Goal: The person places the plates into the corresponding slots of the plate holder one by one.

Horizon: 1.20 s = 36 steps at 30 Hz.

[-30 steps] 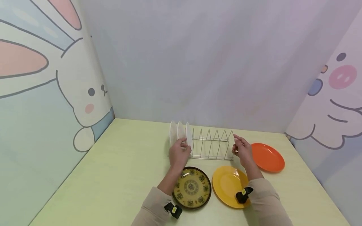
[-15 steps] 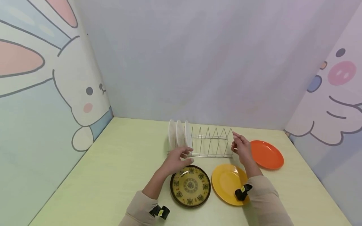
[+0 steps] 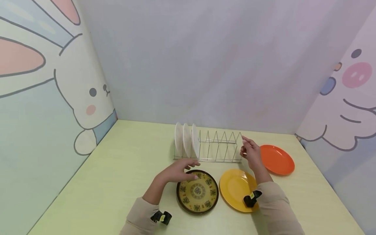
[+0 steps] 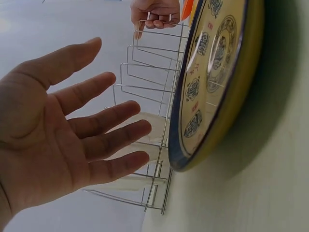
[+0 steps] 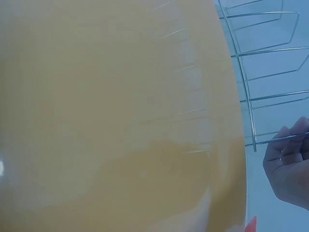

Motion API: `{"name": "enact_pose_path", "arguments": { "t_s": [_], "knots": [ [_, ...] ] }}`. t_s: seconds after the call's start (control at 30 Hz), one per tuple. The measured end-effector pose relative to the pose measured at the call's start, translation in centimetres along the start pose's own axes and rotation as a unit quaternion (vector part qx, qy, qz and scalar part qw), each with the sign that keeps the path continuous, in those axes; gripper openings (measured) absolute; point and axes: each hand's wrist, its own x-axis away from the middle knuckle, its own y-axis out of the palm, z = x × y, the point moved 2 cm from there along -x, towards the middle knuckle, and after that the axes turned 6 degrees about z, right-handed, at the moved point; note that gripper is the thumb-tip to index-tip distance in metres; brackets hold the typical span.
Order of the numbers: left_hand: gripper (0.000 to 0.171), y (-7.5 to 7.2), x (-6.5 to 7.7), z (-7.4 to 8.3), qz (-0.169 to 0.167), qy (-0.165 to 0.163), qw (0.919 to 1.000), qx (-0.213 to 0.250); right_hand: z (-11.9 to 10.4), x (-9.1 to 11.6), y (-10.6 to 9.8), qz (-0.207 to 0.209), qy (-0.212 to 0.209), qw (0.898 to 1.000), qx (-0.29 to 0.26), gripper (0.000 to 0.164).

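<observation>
My left hand (image 3: 177, 170) hovers with spread fingers over the far left rim of a yellow-brown patterned plate (image 3: 198, 197) with a dark edge. In the left wrist view that hand (image 4: 63, 135) shows an empty palm beside the plate (image 4: 212, 72), apart from it. A wire dish rack (image 3: 217, 161) stands behind, with three white plates (image 3: 195, 142) upright in its left slots. At the rack's right end, my right hand (image 3: 251, 153) pinches the end wire; the right wrist view shows these fingers (image 5: 285, 150) curled at it.
A yellow plate (image 3: 236, 187) lies flat right of the patterned one, partly under the right sleeve (image 3: 273, 199). Farther right is an orange plate (image 3: 277, 160). A grey wall (image 3: 205, 65) closes off the table's back, with cartoon-printed walls at both sides.
My left hand has let go of the rightmost white plate, which stays upright in the rack. It has come back toward me, over the patterned plate. My right hand stays at the rack's end.
</observation>
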Motion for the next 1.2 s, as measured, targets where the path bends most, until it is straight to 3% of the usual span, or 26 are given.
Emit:
{"name": "enact_pose_path", "arguments": {
  "t_s": [0.27,0.5,0.93,1.1,1.2],
  "knots": [
    [0.059,-1.0,0.3,-1.8,-0.046,-0.087,0.9945,0.034,0.0,0.1,-0.2,0.004,0.003,1.0,0.006,0.042],
    [0.057,-0.4,0.0,-3.2,-0.053,-0.17,0.9795,0.095,0.3,0.1,-0.2,0.003,0.002,1.0,0.006,0.042],
    [0.056,0.8,-1.0,-4.0,-0.063,-0.196,0.9784,0.02,0.2,0.3,-0.1,0.005,0.003,1.0,0.011,0.043],
    [0.055,0.7,-0.9,-4.0,-0.062,-0.197,0.978,0.031,0.2,0.3,-0.1,0.012,0.002,1.0,0.018,0.043],
    [0.054,0.4,-0.7,-3.9,-0.063,-0.197,0.976,0.066,0.1,0.2,-0.1,0.009,-0.003,1.0,0.019,0.044]
  ]
}}
